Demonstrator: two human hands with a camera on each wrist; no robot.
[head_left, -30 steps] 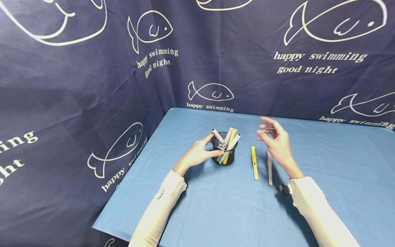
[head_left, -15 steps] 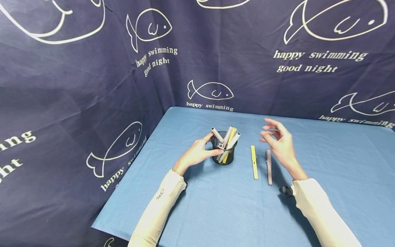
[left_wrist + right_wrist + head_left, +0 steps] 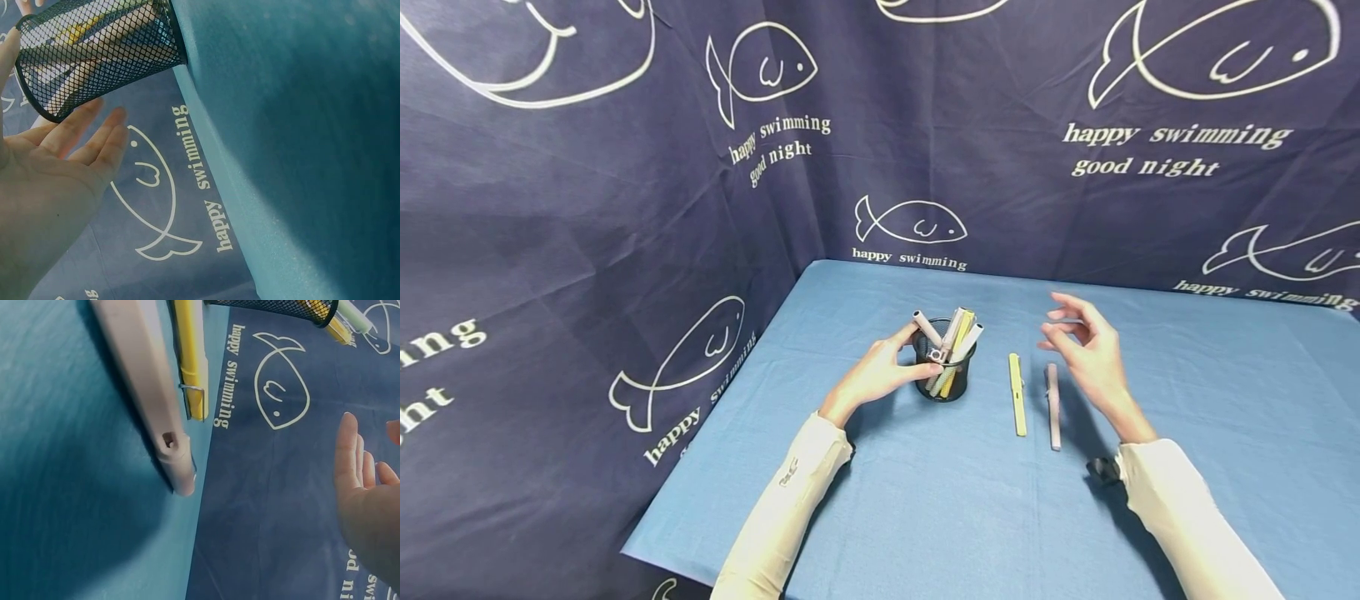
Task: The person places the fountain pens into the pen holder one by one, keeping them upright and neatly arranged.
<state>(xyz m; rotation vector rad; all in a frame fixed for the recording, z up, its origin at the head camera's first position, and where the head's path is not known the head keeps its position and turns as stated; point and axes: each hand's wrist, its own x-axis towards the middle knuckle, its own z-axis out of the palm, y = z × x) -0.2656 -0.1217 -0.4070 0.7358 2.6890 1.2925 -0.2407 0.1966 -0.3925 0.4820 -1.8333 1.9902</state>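
Observation:
In the head view my left hand (image 3: 880, 373) holds a black mesh pen holder (image 3: 952, 390) by its rim, thumb on the near side and fingers at the far left. The holder stands upright with several pens in it, among them a white pen (image 3: 928, 328) and a yellow one. My right hand (image 3: 1092, 354) hovers with nothing in it, fingers loosely bent, above and beside two pens on the table. The yellow pen (image 3: 1017, 396) lies nearer the holder; the pale pinkish pen (image 3: 1054, 408) lies just right of it, large in the right wrist view.
A blue cloth covers the table (image 3: 940, 517). Its left edge runs down toward the front. Behind and to the left hangs a dark blue curtain (image 3: 1015, 225) printed with white fish and lettering. A small black device (image 3: 1103, 472) sits at the right wrist.
My right hand has drifted a little to the right and toward me, away from the holder. The left hand, the holder and both loose pens stay where they were.

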